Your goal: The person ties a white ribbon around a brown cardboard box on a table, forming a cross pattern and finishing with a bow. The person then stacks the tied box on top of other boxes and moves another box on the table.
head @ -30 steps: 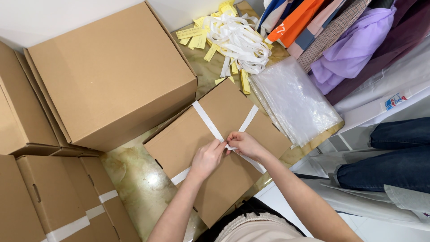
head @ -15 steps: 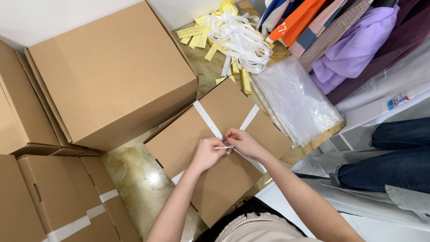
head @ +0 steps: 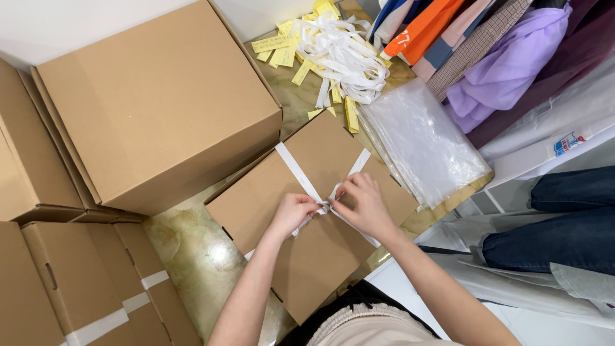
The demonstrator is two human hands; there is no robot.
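At the centre of the frame the left hand (head: 293, 213) and the right hand (head: 360, 204) meet over a flat brown cardboard box (head: 307, 221), fingers curled and pressed together, each pinching the white ribbon (head: 296, 172) where its strands cross on the lid; the fingertips of the two hands nearly touch at that crossing. One strand of the ribbon runs from the hands toward the upper left over the box's far edge, another toward the upper right, and a further length shows below the right hand, running to the lower right. The box lies tilted like a diamond on a greenish marble bench (head: 192, 256), its near corner just above the person's lap. Just beside it, in the upper left of the frame, stands a large closed carton (head: 154, 102), nearly touching the smaller box. More brown cartons (head: 77, 282), some with white ribbon across them, fill the left edge and lower left corner. At the top centre lies a heap of white ribbons and yellow paper strips (head: 333, 48). To the right of the box rests a stack of clear plastic bags (head: 423, 141), and beyond it, in the upper right, hang coloured garments (head: 506, 64).
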